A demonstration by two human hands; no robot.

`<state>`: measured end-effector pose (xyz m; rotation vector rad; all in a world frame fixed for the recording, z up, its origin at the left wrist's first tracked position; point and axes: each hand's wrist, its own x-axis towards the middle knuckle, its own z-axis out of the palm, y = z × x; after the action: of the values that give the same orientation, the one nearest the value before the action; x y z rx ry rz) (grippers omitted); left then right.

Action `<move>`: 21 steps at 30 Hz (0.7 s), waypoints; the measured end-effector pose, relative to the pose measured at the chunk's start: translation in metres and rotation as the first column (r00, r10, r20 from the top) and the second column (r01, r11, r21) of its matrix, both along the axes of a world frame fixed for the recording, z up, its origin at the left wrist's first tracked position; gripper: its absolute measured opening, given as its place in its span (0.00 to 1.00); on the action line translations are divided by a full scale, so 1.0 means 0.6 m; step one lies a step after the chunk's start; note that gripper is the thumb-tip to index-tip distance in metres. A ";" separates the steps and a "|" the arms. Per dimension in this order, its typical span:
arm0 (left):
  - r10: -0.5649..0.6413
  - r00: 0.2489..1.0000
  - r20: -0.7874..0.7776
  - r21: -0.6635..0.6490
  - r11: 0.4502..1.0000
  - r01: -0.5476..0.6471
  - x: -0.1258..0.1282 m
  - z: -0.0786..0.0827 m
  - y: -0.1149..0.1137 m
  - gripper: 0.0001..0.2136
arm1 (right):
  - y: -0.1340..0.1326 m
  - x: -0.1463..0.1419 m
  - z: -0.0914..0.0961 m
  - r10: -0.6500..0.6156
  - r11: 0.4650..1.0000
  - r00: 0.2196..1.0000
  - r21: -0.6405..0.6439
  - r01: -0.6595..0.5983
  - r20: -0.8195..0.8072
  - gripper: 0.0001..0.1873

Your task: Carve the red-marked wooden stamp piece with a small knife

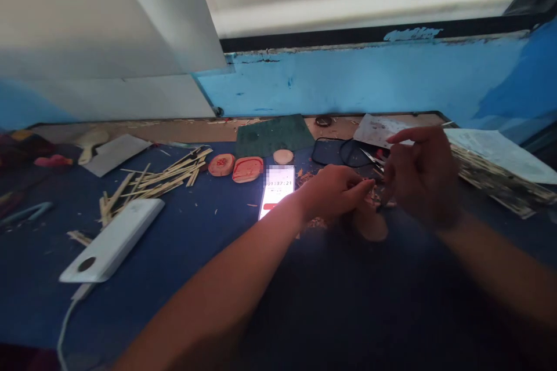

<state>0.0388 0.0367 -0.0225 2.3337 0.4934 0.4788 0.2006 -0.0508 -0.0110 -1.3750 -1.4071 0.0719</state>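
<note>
My left hand (333,191) reaches in over the blue surface, its thumb and fingers closed together pointing right. What they pinch is too small and dark to make out. My right hand (420,177) is raised just to the right, slightly blurred, with its fingers curled in and one finger bent at the top. Whatever its fingertips hold is unclear. Below and between the hands lies a pale round disc (372,226), partly in shadow. Reddish shavings (317,222) are scattered around the left hand. Pointed metal blades (369,156) show just behind the right hand's fingertips.
A lit phone (278,185) lies beside my left wrist. Red-marked round pieces (248,169) and a small pale disc (283,156) lie behind it. Thin sticks (161,179) and a white power bank (113,240) with a cable are left; more sticks (496,179) are right.
</note>
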 end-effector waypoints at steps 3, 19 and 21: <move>0.099 0.994 0.035 -0.049 0.994 -0.097 -0.003 0.008 -0.002 0.24 | -0.008 -0.017 0.013 0.006 0.999 0.990 0.042 0.000 -0.143 0.06; 0.349 0.937 0.020 -0.345 0.882 -0.321 0.020 -0.008 -0.030 0.28 | -0.021 -0.039 0.022 0.061 0.988 0.982 0.148 -0.034 -0.182 0.18; 0.374 0.927 0.020 -0.378 0.862 -0.339 0.026 -0.011 -0.037 0.27 | -0.021 -0.042 0.022 0.052 0.992 0.980 0.124 -0.028 -0.193 0.17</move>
<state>0.0543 0.0148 -0.0293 1.8523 0.8993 0.6055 0.1752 -0.0633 0.0021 -1.2059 -1.2537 0.1422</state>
